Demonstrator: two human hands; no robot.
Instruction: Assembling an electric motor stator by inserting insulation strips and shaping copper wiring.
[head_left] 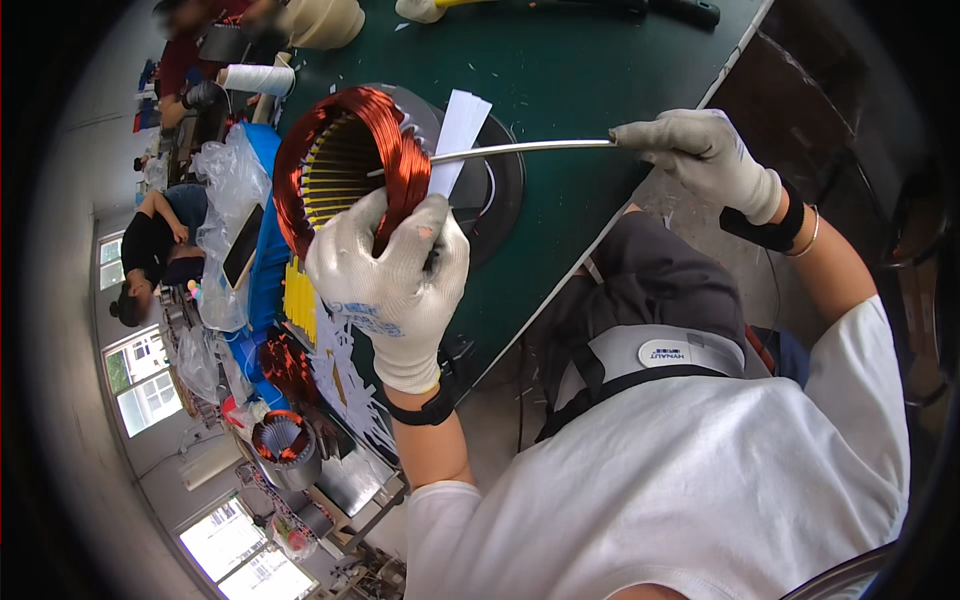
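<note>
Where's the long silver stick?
In the head view, the silver stick runs from the right hand leftward to the copper coil, over the green table.

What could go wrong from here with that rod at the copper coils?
The metal rod meets the copper windings; a slip could scratch or displace wire.
The left hand grips the windings close to the rod's far end, so a slip might jab its fingers.
The right hand holds only the rod's near end, which may make the far end harder to steer.

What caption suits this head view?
Gloved left hand on a copper-wound ring, right hand holding a slim rod.
</note>
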